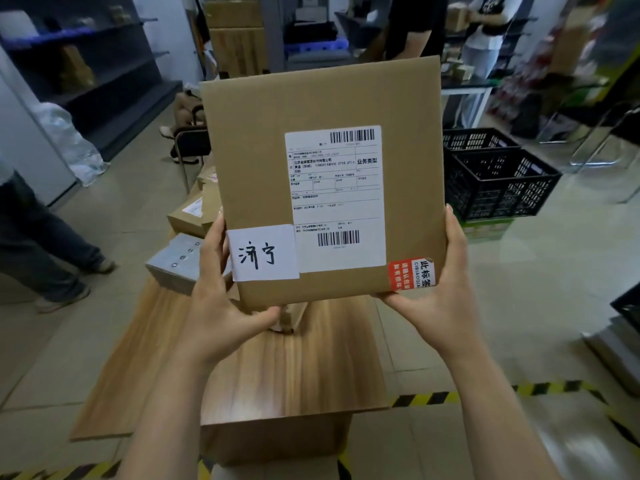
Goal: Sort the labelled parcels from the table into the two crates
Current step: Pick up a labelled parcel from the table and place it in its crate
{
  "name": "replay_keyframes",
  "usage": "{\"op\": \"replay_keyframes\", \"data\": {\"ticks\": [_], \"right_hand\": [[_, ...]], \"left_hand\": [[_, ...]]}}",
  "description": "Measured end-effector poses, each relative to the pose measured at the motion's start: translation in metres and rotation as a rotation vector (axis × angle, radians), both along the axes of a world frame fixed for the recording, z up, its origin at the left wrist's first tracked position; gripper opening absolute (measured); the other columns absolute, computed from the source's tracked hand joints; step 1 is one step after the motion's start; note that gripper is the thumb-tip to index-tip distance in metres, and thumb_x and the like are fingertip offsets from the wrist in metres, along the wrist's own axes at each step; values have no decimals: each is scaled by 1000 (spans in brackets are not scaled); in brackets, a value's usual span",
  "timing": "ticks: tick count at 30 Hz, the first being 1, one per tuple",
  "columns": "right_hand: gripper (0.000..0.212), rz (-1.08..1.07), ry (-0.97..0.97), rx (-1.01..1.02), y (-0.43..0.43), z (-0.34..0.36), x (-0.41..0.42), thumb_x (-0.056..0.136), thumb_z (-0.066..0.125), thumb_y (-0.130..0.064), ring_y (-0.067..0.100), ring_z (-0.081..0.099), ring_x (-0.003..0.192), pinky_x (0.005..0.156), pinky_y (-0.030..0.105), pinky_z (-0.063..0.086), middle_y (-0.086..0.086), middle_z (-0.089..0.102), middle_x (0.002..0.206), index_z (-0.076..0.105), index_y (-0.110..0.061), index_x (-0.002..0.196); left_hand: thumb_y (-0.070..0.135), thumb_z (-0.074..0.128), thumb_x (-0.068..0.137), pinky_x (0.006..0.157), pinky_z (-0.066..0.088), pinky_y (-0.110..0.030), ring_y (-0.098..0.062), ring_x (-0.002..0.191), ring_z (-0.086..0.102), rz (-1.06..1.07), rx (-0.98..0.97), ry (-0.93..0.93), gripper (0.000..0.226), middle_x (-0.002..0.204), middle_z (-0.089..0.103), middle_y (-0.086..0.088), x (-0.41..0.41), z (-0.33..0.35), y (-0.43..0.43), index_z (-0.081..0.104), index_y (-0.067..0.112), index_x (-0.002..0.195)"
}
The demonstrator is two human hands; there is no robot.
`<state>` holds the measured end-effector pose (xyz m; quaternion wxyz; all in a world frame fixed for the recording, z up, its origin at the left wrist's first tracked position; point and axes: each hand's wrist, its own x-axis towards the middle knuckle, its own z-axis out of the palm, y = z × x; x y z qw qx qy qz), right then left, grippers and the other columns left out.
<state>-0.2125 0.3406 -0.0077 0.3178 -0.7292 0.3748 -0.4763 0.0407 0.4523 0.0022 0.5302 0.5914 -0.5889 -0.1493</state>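
Observation:
A flat brown cardboard parcel (263,140) is held up in front of me above the wooden table (287,372), its printed shipping label, a handwritten white sticker and a red sticker facing me. My left hand (218,306) grips its lower left corner, thumb under the bottom edge. My right hand (440,289) grips the lower right corner. Two black plastic crates (498,188) stand on the floor to the right. Further parcels (188,216) and a grey box (176,265) lie on the table, partly hidden behind the held parcel.
A person's legs (45,237) stand at the left beside the table. Two more people stand at the back near shelves (86,64). Yellow-black floor tape (485,393) runs along the near floor. A black chair (190,143) stands past the table.

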Motion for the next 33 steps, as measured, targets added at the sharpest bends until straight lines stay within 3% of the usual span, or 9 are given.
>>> {"op": "replay_keyframes", "data": {"ticks": [2,6,9,13,16,19,21,28,33], "right_hand": [[131,-15,3,-1,-15,1,-20,57,94,-21,-26,38,116,84,-3,36,-34,27,139,8,-24,155],[131,-75,35,29,-45,-1,-69,57,94,-28,-12,50,115,87,9,46,-14,36,146,6,-32,154],[131,-162,58,67,-63,-8,-111,56,93,-37,6,51,122,95,30,48,-13,36,147,4,-42,152],[131,-288,74,156,-77,-20,-164,57,93,-39,5,51,116,85,13,41,-16,37,143,1,-47,150],[133,-374,27,215,-88,-29,-205,54,95,-38,1,51,118,94,23,47,-17,37,143,3,-47,150],[134,-477,4,282,-97,-34,-244,52,97,-33,-10,51,111,84,12,48,-17,44,137,9,-41,152],[133,-556,-1,309,-102,-36,-269,51,97,-35,-3,53,113,90,22,49,-14,46,137,10,-43,151],[136,-812,6,321,-149,-39,-359,49,96,-36,7,54,116,93,42,51,-15,48,135,5,-49,149],[129,-927,-63,277,-201,-30,-419,53,96,-31,4,55,115,93,37,54,-16,49,133,11,-50,147]], "left_hand": [[3,91,57,105,43,-40,0,135,38,-2,4,15,132,147,36,26,-22,0,-19,5,31,153],[21,90,55,99,40,-13,4,133,38,-48,18,1,129,143,36,31,-65,-5,-62,5,28,153],[9,89,55,91,41,-6,8,130,40,-123,44,26,130,144,37,28,-101,-11,-97,6,23,154],[6,91,53,100,45,-27,7,132,38,-242,115,39,135,141,34,38,-145,-22,-143,5,33,153],[14,94,53,103,43,-36,6,133,37,-341,178,22,135,140,34,39,-181,-26,-181,5,40,151],[15,93,53,107,42,-42,4,134,36,-433,238,11,133,142,38,31,-220,-29,-219,7,47,149],[15,93,53,107,41,-46,4,135,35,-487,273,7,133,144,38,24,-247,-34,-246,8,48,149],[33,92,46,103,40,-31,8,135,31,-738,299,-2,134,142,33,36,-352,-39,-360,7,45,150],[11,94,54,101,41,-28,10,134,31,-896,265,-15,133,147,34,26,-432,-31,-452,8,41,151]]}}
